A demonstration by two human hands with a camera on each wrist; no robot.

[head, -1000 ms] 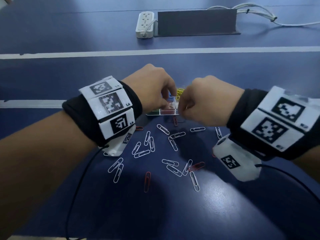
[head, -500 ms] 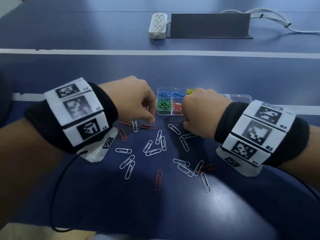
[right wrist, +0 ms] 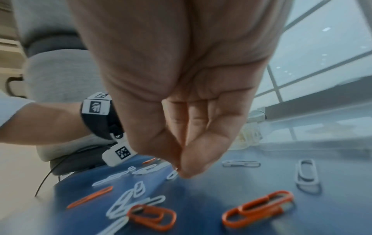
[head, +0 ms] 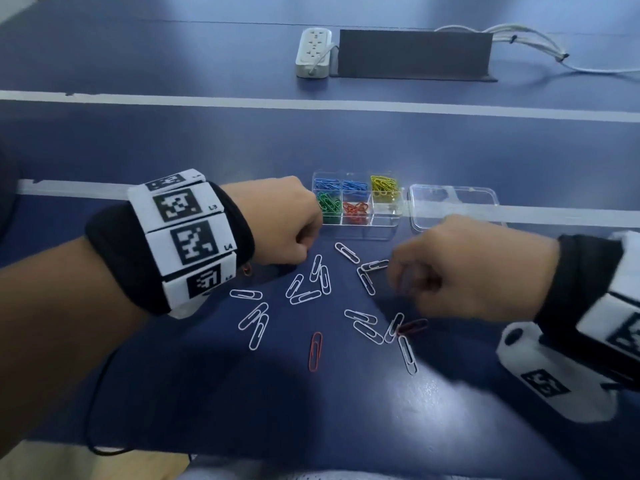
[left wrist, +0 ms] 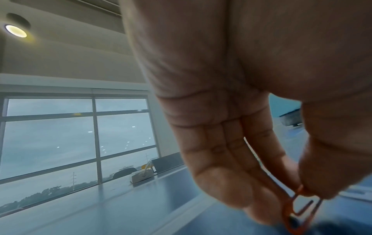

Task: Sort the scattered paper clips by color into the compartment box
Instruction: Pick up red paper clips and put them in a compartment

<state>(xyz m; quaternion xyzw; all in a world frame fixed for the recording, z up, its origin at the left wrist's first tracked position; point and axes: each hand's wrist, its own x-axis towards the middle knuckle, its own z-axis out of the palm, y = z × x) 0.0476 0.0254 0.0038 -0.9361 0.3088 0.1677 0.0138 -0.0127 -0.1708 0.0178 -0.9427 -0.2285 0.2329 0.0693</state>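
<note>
The clear compartment box (head: pixel 388 216) holds blue, yellow, green and red paper clips in separate cells. My left hand (head: pixel 304 251) hangs just left of the box, knuckles up. In the left wrist view its thumb and fingers (left wrist: pixel 267 179) pinch a red paper clip (left wrist: pixel 298 206). My right hand (head: pixel 401 278) hovers low over the scattered white paper clips (head: pixel 323 278), blurred. Its thumb and fingertips (right wrist: pixel 193 159) meet, and I see nothing between them. Red clips lie loose at the front (head: pixel 315 351) and near the right hand (head: pixel 412 325).
The box's clear lid (head: pixel 453 206) lies open to the right of the box. A white power strip (head: pixel 313 51), a dark grey panel (head: pixel 414 55) and white cables (head: pixel 526 39) sit at the back. Two red clips (right wrist: pixel 259 208) lie under my right wrist.
Both hands have pulled back from the box towards me, the left going left and the right going right and down over the loose clips. The left hand now pinches a red clip.
</note>
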